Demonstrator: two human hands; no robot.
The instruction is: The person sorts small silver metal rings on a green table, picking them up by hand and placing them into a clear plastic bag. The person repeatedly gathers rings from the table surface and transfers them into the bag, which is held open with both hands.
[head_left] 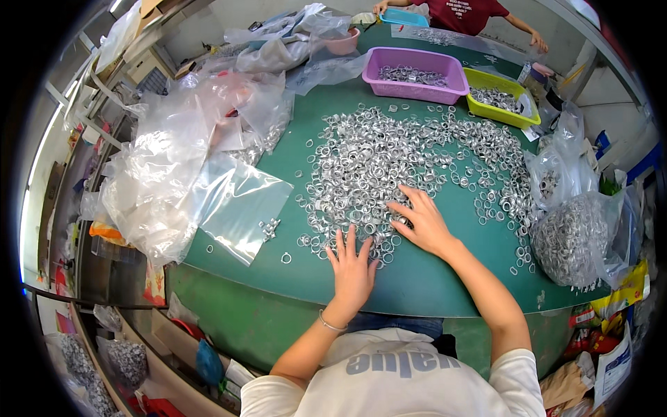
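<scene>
lettering (401, 363) on white shirt (417, 393) — and red shirt (479, 15)

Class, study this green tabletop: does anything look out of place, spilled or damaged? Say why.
A lone ring lies left of the left hand, apart from the main heap, and a small silver cluster sits at the edge of the flat clear bag. Both look like strays. No damage stands out.

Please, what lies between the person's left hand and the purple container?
In the head view, a pile of silver rings lies between the left hand and the purple container.
</scene>
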